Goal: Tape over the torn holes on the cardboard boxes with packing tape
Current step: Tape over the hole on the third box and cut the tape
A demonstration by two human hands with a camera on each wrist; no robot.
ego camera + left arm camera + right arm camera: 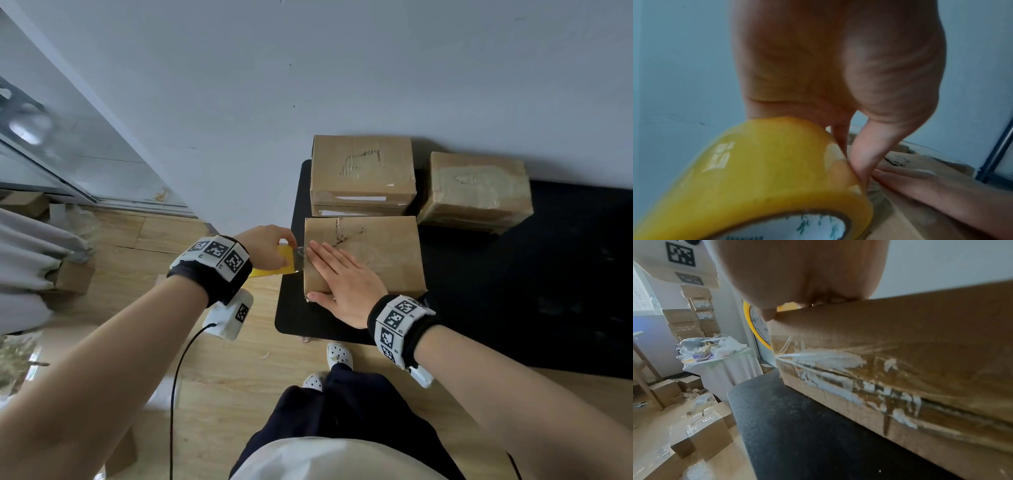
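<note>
A brown cardboard box [380,253] with a torn crack near its far left top lies at the front left of a black mat [513,291]. My right hand [339,277] lies flat on the box top, fingers straight, pressing near the left edge. My left hand [270,248] grips a yellow roll of packing tape [274,263] just off that edge. In the left wrist view its thumb and a finger pinch at the roll [764,175] where tape leaves it, beside the right fingers [925,181]. The right wrist view shows the box's near side [890,369] with peeled label remains.
Two more boxes stand behind on the mat: one with a torn patch [363,171], one wrapped in tape [476,192]. A white wall rises behind them. On the wooden floor to the left lie more boxes [701,439] and a covered round table [723,363] with crumpled packaging.
</note>
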